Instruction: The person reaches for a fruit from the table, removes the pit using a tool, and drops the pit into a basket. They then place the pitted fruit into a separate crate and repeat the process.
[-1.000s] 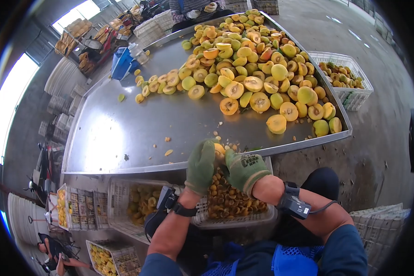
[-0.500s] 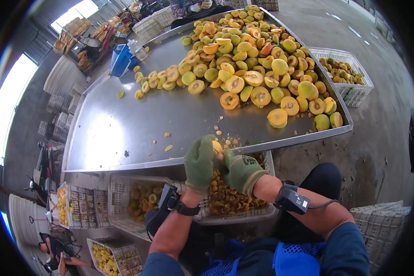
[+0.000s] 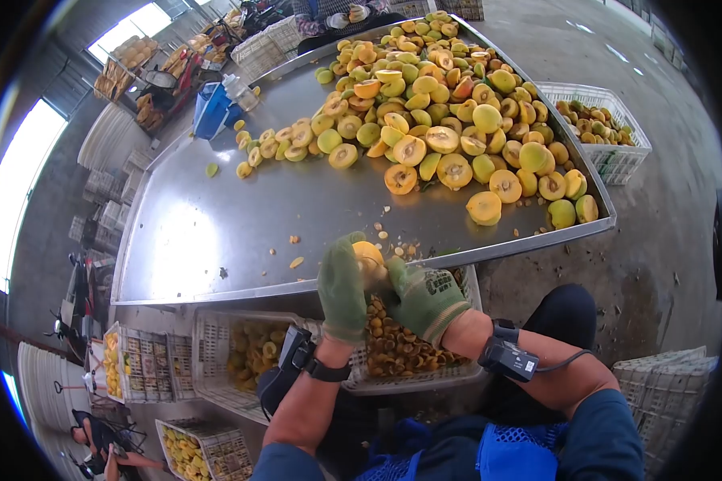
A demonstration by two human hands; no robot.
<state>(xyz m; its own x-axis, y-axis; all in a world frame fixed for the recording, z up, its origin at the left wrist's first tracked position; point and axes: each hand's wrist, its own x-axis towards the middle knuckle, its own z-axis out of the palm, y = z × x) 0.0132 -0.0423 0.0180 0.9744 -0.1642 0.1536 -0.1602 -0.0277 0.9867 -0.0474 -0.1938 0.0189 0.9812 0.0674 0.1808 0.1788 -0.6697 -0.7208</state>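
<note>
My left hand [image 3: 342,293], in a green glove, is closed around a halved yellow peach [image 3: 368,256] at the near edge of the metal table [image 3: 257,216]. Against the peach's right side, my right hand [image 3: 427,300], gloved alike, has its fingers curled in; whatever they hold is hidden. Beneath both hands stands a white crate [image 3: 425,383] filled with brown, cut-out peach pieces [image 3: 401,346]. A big heap of peach halves [image 3: 441,112] covers the table's far and right side. Small scraps [image 3: 409,248] lie just beyond my hands.
Left of the pit crate stands another crate [image 3: 217,361] with peach halves. A blue container [image 3: 211,111] and a clear bottle [image 3: 239,92] are at the table's far left. Beyond the table's right edge is a white crate [image 3: 618,164] of fruit. A person [image 3: 341,16] sits opposite.
My left hand has turned and opened out slightly, showing more of the peach half between my hands. My right hand has shifted a little downward. The heap looks the same.
</note>
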